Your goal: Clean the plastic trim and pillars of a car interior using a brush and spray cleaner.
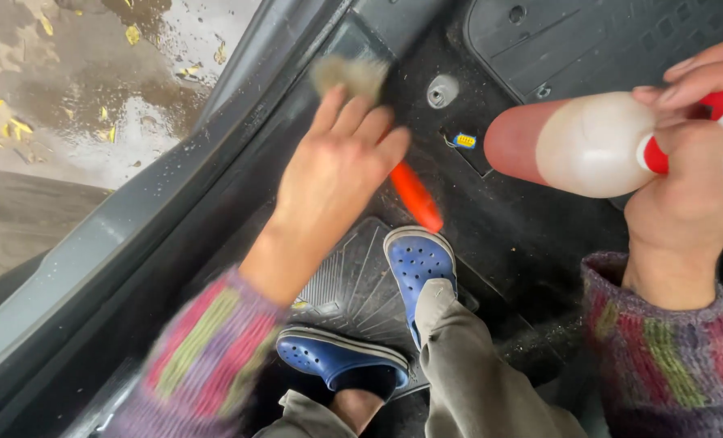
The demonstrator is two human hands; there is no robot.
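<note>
Orange-handled brush w/ tan bristles [414, 195] sits in left hand [333, 174], fingers wrapped round handle, bristle end up against dark car floor carpet [523, 235] nr door sill [175, 195]. Right hand [686, 186] grips translucent spray bottle w/ red trigger [580, 144], fingers closed on trigger. Blue perforated clogs [418, 264] on ribbed black rubber mat [349, 284] below.

Dark car floor [532, 219], ribbed rubber mat [353, 284]

Glossy plastic spray bottle [588, 144], bristly brush [350, 75], ribbed rubber mat [347, 280].
</note>
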